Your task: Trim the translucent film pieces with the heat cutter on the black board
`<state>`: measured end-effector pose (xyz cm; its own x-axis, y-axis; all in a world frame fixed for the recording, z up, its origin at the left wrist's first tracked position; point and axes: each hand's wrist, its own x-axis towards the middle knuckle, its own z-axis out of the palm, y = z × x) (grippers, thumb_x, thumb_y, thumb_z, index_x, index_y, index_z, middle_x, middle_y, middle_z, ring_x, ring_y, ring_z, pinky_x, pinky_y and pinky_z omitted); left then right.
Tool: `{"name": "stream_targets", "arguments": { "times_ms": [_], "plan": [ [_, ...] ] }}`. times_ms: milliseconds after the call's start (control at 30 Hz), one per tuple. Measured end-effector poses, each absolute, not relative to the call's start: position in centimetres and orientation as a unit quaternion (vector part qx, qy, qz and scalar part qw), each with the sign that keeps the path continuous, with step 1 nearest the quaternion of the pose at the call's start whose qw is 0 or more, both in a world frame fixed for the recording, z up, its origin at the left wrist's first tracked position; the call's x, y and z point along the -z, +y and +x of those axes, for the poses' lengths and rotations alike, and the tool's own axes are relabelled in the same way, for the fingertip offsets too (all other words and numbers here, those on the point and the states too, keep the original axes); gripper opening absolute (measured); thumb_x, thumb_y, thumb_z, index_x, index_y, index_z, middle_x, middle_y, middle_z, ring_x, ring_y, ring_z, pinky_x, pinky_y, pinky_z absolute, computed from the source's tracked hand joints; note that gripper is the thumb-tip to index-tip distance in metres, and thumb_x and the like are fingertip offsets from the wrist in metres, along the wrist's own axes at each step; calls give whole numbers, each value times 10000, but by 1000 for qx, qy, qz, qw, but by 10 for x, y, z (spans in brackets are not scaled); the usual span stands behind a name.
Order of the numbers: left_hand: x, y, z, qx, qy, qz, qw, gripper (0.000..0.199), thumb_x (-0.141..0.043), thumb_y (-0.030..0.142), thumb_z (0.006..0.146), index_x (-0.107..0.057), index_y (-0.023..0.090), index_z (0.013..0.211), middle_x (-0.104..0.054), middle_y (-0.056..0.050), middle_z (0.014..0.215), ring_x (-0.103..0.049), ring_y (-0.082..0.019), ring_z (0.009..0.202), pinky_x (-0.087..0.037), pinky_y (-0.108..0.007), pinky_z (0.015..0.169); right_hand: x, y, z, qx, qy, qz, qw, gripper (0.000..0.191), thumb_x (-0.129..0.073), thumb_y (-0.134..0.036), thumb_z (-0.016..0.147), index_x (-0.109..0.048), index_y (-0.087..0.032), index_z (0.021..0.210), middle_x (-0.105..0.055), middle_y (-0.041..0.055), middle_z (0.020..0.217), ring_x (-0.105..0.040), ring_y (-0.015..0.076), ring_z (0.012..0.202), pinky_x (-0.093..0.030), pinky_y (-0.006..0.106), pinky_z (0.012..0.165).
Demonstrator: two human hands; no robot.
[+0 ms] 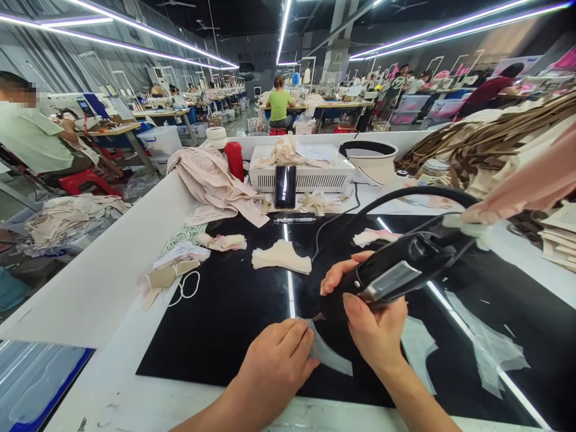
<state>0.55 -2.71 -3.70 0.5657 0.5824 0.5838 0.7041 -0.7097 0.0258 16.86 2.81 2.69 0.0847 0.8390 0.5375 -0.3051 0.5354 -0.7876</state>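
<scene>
My right hand [378,327] is wrapped around a black corded hand tool [400,264] with a silver plate on its side. The tool slants down to the left, its tip close to a thin, pale translucent fabric piece [330,355]; whether they touch I cannot tell. My left hand [283,357] has its fingers bunched together on that piece, pressing it on the black mat [202,348]. Right of my wrist lie a second translucent piece [418,348] and a larger one [488,342]. Beyond my hands sits a cream fabric piece [281,257].
A black cable [335,219] curves over the mat. Behind stand a phone [285,187], a white slotted box [301,178], a red cup [234,162] and a fabric pile [211,177]. Brown straps [486,132] are heaped at right. Other people sit at sewing tables further off.
</scene>
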Motion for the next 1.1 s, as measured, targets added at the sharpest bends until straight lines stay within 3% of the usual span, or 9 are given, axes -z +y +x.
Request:
{"name": "stream_targets", "arguments": {
  "times_ms": [300, 833, 1100],
  "plan": [
    [29, -25, 5, 296, -366, -876, 102, 343, -390, 265, 1110, -687, 96, 1140, -756, -96, 1088, -730, -196, 991, -620, -306, 783, -29, 29, 163, -427, -508, -257, 703, 368, -785, -347, 891, -570, -291, 1185, -677, -21, 852, -637, 141, 708, -533, 297, 640],
    [35, -25, 1, 294, -357, -879, 113, 278, -452, 212, 1083, -693, 86, 1138, -767, -104, 1094, -736, -197, 1020, -644, -307, 833, -28, 31, 153, -420, -506, -262, 706, 332, -750, -368, 911, -543, -276, 1153, -669, -26, 833, -632, 149, 687, -532, 318, 649],
    [52, -24, 3, 280, -364, -884, 93, 264, -437, 215, 1082, -654, 139, 1212, -761, -75, 1111, -732, -202, 1061, -651, -314, 839, -28, 33, 146, -447, -485, -255, 707, 382, -779, -393, 884, -530, -289, 1155, -669, -36, 830, -613, 145, 671, -514, 298, 601]
  ]
}}
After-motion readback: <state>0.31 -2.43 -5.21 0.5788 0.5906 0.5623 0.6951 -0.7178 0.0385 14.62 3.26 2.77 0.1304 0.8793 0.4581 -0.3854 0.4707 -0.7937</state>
